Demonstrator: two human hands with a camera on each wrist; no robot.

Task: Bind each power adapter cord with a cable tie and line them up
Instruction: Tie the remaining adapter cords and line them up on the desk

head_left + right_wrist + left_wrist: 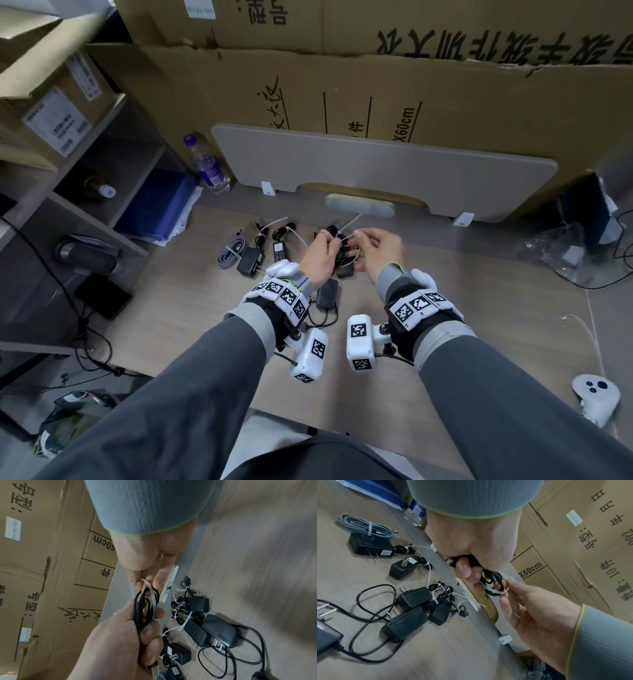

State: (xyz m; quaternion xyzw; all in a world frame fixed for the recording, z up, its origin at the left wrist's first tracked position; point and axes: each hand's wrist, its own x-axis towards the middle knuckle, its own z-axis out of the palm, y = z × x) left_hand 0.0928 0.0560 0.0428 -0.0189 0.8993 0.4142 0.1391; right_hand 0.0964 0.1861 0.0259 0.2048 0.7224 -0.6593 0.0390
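My left hand (327,243) grips a coiled black adapter cord (491,580) above the wooden table (445,308). A white cable tie (499,592) loops around the coil, and my right hand (363,240) pinches it between thumb and fingertips. The right wrist view shows the tie (150,588) curving over the cord (142,609) in my left hand (145,631), just below my right hand (145,580). On the table to the left lie a tied grey cable (232,251) and several tied black adapters (402,568). A larger adapter (404,623) has a loose cord.
A grey divider panel (376,168) and cardboard boxes (445,102) close off the back. A water bottle (207,166) stands at the back left beside a shelf unit (85,192). A white controller (596,394) and clear plastic bag (555,246) lie to the right.
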